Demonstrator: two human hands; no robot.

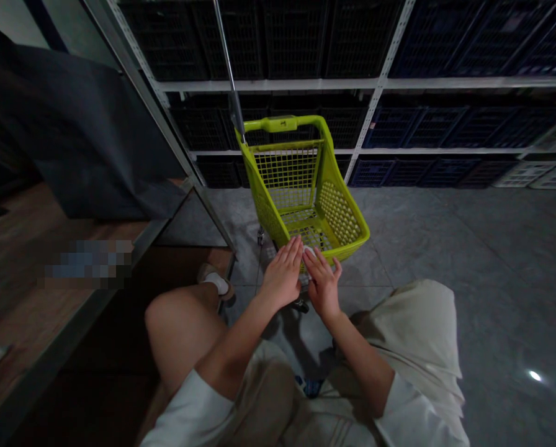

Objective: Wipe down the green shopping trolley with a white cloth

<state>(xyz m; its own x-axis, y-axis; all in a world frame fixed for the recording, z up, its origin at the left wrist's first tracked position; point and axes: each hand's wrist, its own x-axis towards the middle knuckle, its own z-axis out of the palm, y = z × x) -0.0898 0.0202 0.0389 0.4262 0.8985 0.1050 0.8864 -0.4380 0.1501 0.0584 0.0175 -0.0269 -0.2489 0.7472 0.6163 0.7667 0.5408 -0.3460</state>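
A lime-green shopping cart (pixel 351 214) with lattice walls stands on the floor before my knees. Over the cart's near rim, my left hand (pixel 283 273) is stretched out, with its fingers straight and held side by side. My right hand (pixel 323 279) lies close on the other side, its fingers extended and a little apart. Between the two sets of fingertips a small white piece (pixel 308 251) shows, partly covered by my right fingers. What it is I cannot make out, nor whether it sticks to the rim. The cart's basket holds nothing that I can see.
Metal shelving (pixel 278 87) with rows of dark crates (pixel 296 37) runs behind the cart. On the left, a wooden table (pixel 22 298) carries a large dark bag (pixel 96 136) and a blurred-out patch. A thin metal pole (pixel 226 56) rises from the cart's left corner.
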